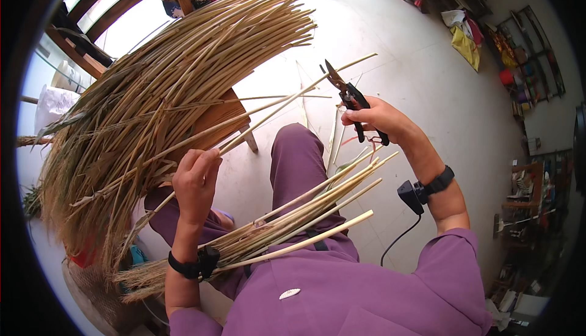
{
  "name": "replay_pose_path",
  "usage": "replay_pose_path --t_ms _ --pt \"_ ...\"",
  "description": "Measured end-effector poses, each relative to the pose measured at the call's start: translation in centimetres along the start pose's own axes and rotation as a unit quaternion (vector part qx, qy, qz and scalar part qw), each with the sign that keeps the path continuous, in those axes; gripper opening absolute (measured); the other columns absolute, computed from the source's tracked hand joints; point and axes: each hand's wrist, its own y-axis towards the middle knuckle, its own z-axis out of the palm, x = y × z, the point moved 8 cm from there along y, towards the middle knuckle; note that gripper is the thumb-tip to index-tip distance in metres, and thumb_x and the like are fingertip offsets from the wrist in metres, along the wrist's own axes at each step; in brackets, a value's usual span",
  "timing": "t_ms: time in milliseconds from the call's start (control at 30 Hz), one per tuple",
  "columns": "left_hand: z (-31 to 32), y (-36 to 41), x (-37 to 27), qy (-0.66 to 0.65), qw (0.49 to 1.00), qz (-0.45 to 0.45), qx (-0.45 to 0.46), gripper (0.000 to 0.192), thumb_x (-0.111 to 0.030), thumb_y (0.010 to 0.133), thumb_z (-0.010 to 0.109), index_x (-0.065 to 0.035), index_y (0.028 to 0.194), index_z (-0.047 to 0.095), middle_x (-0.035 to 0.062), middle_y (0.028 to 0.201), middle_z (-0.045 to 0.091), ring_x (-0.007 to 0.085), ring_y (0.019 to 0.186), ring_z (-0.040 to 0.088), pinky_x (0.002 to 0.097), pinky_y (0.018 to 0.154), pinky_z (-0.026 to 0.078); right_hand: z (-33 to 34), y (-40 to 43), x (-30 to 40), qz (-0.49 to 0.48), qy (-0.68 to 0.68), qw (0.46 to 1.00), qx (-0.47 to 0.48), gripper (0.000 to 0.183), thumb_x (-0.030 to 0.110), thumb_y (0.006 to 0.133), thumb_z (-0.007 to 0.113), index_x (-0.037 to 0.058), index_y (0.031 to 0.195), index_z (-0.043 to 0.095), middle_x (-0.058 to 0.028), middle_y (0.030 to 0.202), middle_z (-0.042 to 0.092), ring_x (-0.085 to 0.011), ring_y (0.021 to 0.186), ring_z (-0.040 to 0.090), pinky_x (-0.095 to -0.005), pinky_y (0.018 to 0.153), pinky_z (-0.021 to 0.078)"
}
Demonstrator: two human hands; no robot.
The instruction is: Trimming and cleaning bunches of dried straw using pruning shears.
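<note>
My left hand [197, 178] pinches a long pale plant stalk [357, 63], which slants up and away to the right. Black-handled pruning shears [351, 94] are gripped in my right hand [387, 118]. Their blades [335, 78] are parted and meet the stalk near its far end; whether they touch it I cannot tell. A large bundle of dry stalks with feathery seed heads [206, 56] lies left of my hands on a wooden stool [224, 120]. Across my lap rests a smaller bunch of similar stalks [316, 198], butt ends to the right.
Thin strips and trimmings [333, 136] lie on the pale floor beyond my knee [297, 152]. A wooden chair frame [119, 1] stands at upper left. To the right are a yellow bag [464, 47] and a shelf rack [535, 56]. A cable [398, 240] hangs from my right wrist camera.
</note>
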Motion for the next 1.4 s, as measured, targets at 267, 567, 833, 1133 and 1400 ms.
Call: replay_pose_path --t_ms 267,567,833,1133,1400 --pt "0.6 0.0 0.1 -0.015 1.000 -0.013 0.011 0.015 -0.003 0.082 0.074 -0.0051 0.097 0.069 0.0077 0.080 0.062 0.0240 0.070 0.061 0.0336 0.062 0.047 0.5 -0.3 0.1 -0.015 0.033 0.999 -0.005 0.041 0.024 0.091 0.066 -0.0002 0.123 0.056 -0.0084 0.100 0.064 -0.0179 0.099 0.062 -0.0383 0.091 0.0482" --pt "1.1 0.2 0.0 -0.035 0.999 0.010 0.030 0.015 -0.003 0.083 0.072 -0.0039 0.098 0.069 0.0101 0.081 0.062 0.0255 0.071 0.062 0.0333 0.063 0.049 0.3 0.2 -1.1 -0.110 -0.011 0.991 -0.076 0.023 0.028 0.094 0.063 0.0056 0.097 0.056 0.0025 0.070 0.050 -0.0073 0.058 0.049 -0.0240 0.055 0.0439" --pt "2.3 -0.2 1.8 -0.137 0.979 -0.084 0.121 0.014 -0.002 0.088 0.068 -0.0009 0.102 0.070 0.0062 0.078 0.059 0.0138 0.070 0.056 0.0257 0.063 0.043 -2.1 -0.5 -2.1 -0.157 0.087 0.969 -0.169 0.023 0.028 0.094 0.066 0.0078 0.096 0.056 0.0036 0.071 0.050 -0.0051 0.060 0.047 -0.0216 0.055 0.0415" --pt "3.4 -5.2 -0.1 -0.105 0.955 -0.069 0.267 0.017 -0.006 0.090 0.065 0.0001 0.106 0.064 0.0162 0.093 0.063 0.0314 0.082 0.064 0.0364 0.072 0.050 -4.8 -1.9 -2.5 -0.180 0.088 0.949 -0.245 0.023 0.022 0.093 0.067 0.0055 0.107 0.058 0.0029 0.076 0.053 -0.0061 0.064 0.050 -0.0219 0.060 0.0434" --pt "8.5 -12.6 -2.1 -0.107 0.891 -0.043 0.439 0.041 -0.006 0.089 0.061 0.0024 0.129 0.053 0.0240 0.118 0.060 0.0403 0.110 0.059 0.0423 0.095 0.048 2.1 -3.2 -1.5 -0.145 0.049 0.983 -0.100 0.032 0.015 0.093 0.064 0.0013 0.120 0.055 0.0017 0.082 0.054 -0.0064 0.072 0.051 -0.0223 0.068 0.0447"
